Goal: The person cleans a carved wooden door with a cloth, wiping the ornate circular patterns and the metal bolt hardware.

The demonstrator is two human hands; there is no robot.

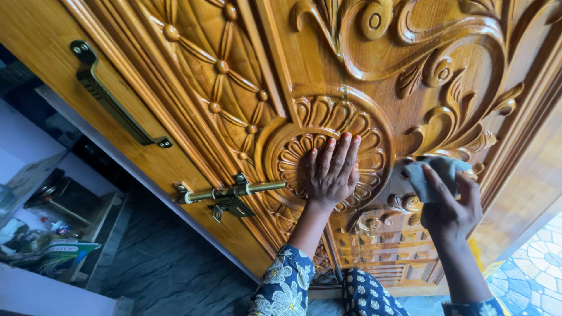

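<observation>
A large carved wooden door (374,70) fills the view, varnished golden brown. My left hand (332,172) lies flat, fingers apart, on the round flower carving (293,158) in the door's middle. My right hand (448,208) presses a small grey cloth (430,172) against the leaf scrollwork to the right of the flower. Both arms wear dark blue sleeves with a white flower print.
A brass pull handle (114,105) and a brass sliding bolt (231,193) are fixed on the door's left side. Beyond the door edge are a grey stone floor (164,269), a low wooden shelf (76,216) and bags at the left. Patterned tiles (535,269) show at the bottom right.
</observation>
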